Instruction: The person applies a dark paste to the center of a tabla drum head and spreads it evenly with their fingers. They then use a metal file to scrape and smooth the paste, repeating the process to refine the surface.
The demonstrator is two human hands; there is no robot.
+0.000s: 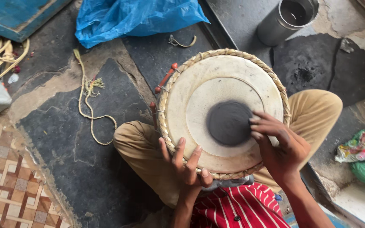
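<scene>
Centrally, the drum (222, 114) rests on the lap. Left hand (184, 162), fingers spread, steadies its lower rim; right hand (277, 145) pinches a small pale tool against the dark patch (229, 122), apparently rubbing it; smoothing needs even pressure.

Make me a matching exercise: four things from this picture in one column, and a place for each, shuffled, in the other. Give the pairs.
Things:
1. left hand
2. right hand
3. steel cup
4. blue bag

Places:
A. on the floor, upper left of the drum
B. on the drum's near rim
C. at the edge of the dark patch
D. on the floor, upper right of the drum

Pairs: 1-B, 2-C, 3-D, 4-A
</scene>
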